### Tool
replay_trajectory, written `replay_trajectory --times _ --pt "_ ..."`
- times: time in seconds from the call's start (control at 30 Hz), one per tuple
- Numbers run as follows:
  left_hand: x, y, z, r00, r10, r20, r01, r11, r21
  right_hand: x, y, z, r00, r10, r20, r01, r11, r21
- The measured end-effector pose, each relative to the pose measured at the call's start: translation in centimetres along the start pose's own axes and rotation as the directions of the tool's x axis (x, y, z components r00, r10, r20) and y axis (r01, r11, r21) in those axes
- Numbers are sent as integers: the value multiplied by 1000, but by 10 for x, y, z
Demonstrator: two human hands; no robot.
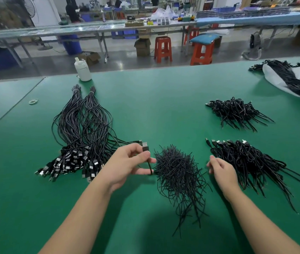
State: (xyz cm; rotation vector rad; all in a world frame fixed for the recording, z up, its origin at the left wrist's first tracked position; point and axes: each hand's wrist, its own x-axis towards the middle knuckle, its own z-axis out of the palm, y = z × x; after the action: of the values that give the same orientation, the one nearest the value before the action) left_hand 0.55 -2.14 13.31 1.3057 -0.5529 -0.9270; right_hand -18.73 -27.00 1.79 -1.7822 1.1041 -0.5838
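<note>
The left hand [127, 165], at centre frame, pinches a black USB cable [150, 166] just below its plug, thumb and fingers [138, 146] curled round it; the plug stands upright above the fingertips and the cord hangs down past the little finger. The right hand [222, 171], lower right of centre, hovers with fingers loosely curled and nothing visible in them. Between the hands lies a heap of black ties [178, 173] on the green worktop [164, 99]. Just right of the right hand is a pile of coiled cables [246, 158]; a second pile [237, 112] sits above it. Left of centre lie two long cable bundles [83, 129], plugs toward the viewer; a white bottle [82, 69] stands beyond them.
</note>
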Motion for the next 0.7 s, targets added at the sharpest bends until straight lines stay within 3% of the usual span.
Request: replay_trajectory --times 0.07,0.13,0.17,0.23,0.3,0.4,0.5,0.63,0.7 --pt "-9 5 11 998 -34 55 34 999 -3 -6 -20 -3 999 37 2 -38 992 120" --pt "-13 6 25 998 -45 43 40 994 97 -22 -51 4 997 -52 54 43 987 157" --pt "-13 6 33 1000 -25 8 23 980 197 -35 -70 11 981 -128 143 103 980 171" --pt "-11 7 45 991 116 -72 -69 880 469 -64 -101 27 899 -260 352 176 951 253" --pt "-8 12 55 947 300 -118 -159 754 638 -85 -120 36 833 -319 452 135 909 394" --pt "-4 20 60 914 360 -186 -259 873 413 -96 -131 37 784 -430 449 221 868 445" --pt "-7 20 63 947 307 -91 -281 934 221 -98 -138 36 791 -462 400 258 846 466" --pt "-10 14 56 972 194 130 -229 902 365 -98 -136 36 795 -450 406 264 860 436" --pt "-10 15 54 971 182 157 -234 856 461 -99 -136 35 793 -448 413 277 869 411"
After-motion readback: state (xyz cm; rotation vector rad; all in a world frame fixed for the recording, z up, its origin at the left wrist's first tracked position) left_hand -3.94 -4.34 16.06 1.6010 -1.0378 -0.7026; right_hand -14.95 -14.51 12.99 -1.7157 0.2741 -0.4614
